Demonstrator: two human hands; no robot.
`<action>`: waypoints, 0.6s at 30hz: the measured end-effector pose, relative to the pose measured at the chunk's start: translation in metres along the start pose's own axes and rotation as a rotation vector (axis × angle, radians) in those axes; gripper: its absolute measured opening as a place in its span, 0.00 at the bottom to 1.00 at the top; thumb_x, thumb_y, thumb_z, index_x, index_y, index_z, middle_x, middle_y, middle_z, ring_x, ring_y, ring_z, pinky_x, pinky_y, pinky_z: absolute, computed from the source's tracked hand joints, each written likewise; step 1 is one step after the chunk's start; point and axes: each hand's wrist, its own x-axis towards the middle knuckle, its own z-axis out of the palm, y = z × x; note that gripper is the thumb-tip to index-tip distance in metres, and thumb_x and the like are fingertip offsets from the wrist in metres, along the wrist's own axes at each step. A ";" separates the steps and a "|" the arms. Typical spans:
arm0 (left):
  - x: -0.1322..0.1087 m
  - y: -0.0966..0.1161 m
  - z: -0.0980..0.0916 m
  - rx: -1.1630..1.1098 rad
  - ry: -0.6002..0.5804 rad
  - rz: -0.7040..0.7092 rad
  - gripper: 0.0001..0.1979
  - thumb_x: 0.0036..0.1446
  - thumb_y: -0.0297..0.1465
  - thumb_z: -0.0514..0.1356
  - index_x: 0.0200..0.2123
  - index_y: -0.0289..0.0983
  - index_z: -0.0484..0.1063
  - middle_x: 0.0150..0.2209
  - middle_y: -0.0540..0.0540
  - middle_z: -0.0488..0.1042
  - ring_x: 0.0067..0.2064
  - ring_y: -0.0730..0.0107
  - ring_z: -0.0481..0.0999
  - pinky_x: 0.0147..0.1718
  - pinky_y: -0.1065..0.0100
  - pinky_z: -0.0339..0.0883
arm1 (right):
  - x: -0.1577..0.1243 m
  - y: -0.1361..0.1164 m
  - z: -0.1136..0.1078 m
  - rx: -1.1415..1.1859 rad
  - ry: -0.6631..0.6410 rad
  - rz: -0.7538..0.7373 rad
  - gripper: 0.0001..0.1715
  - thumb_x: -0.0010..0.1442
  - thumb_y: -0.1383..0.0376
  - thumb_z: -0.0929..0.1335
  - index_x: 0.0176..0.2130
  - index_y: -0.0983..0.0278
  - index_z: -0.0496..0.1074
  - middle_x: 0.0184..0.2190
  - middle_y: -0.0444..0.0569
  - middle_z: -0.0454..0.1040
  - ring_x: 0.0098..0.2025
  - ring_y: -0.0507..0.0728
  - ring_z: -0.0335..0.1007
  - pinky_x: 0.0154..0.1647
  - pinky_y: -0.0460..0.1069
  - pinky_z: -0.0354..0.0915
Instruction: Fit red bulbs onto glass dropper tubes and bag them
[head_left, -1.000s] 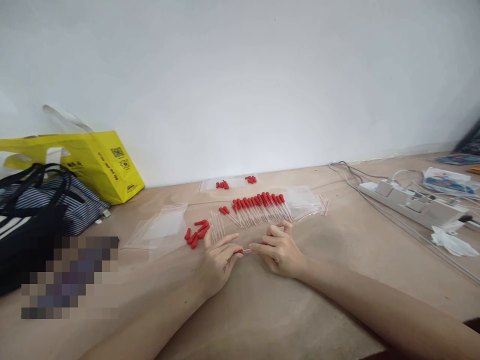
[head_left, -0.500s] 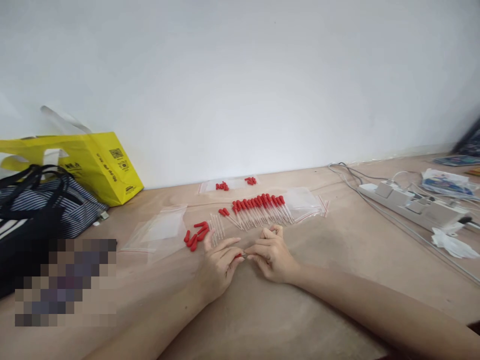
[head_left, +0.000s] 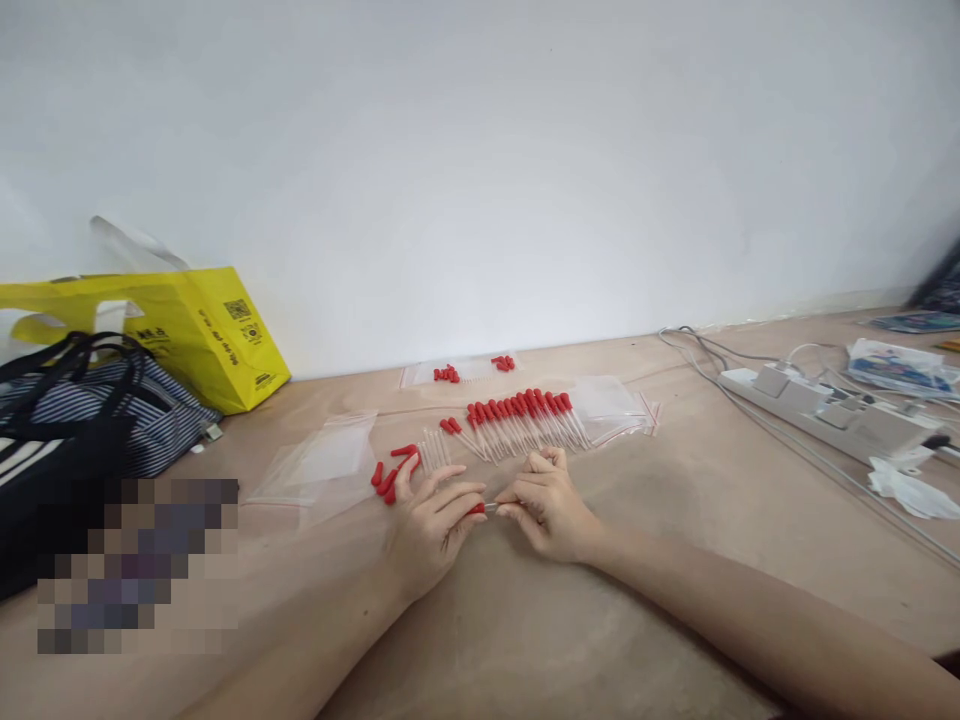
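My left hand (head_left: 431, 525) pinches a small red rubber cap (head_left: 477, 509) between thumb and forefinger. My right hand (head_left: 544, 505) pinches the thin clear tube (head_left: 491, 507) that meets the cap. Both hands rest low on the tan surface, fingertips almost touching. Just beyond them lies a row of several finished droppers with red caps (head_left: 521, 415). A small heap of loose red caps (head_left: 391, 472) sits by my left fingers, and several bare clear tubes (head_left: 435, 450) lie beside it.
Clear zip bags (head_left: 322, 455) lie left and right (head_left: 615, 405) of the row, another with red caps (head_left: 469, 370) by the wall. A yellow bag (head_left: 202, 330) and a striped dark bag (head_left: 82, 420) stand at left. A power strip (head_left: 825, 410) with cables lies at right.
My hands drew closer together, bringing the cap and tube end to end. They have shifted slightly toward me; the rest lies as before.
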 end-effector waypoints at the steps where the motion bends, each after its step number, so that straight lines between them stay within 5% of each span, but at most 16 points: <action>1: 0.000 0.001 0.000 0.014 0.005 -0.004 0.06 0.54 0.31 0.55 0.29 0.42 0.71 0.36 0.52 0.76 0.43 0.62 0.71 0.52 0.50 0.42 | 0.000 -0.001 0.001 -0.004 -0.004 0.001 0.11 0.57 0.64 0.61 0.28 0.63 0.69 0.22 0.43 0.71 0.29 0.52 0.57 0.39 0.52 0.45; 10: -0.002 0.003 0.005 0.097 -0.006 -0.011 0.10 0.55 0.33 0.53 0.27 0.42 0.72 0.43 0.47 0.73 0.46 0.60 0.67 0.50 0.49 0.47 | 0.000 -0.001 0.007 0.042 -0.019 0.004 0.10 0.57 0.66 0.61 0.27 0.65 0.68 0.21 0.44 0.69 0.29 0.52 0.56 0.35 0.49 0.48; 18: 0.001 -0.015 0.001 0.277 -0.059 -0.024 0.07 0.53 0.34 0.56 0.28 0.44 0.73 0.46 0.46 0.70 0.49 0.55 0.64 0.48 0.46 0.46 | 0.004 0.017 -0.004 -0.162 -0.118 -0.109 0.11 0.59 0.61 0.62 0.40 0.58 0.70 0.30 0.46 0.72 0.34 0.53 0.57 0.35 0.50 0.46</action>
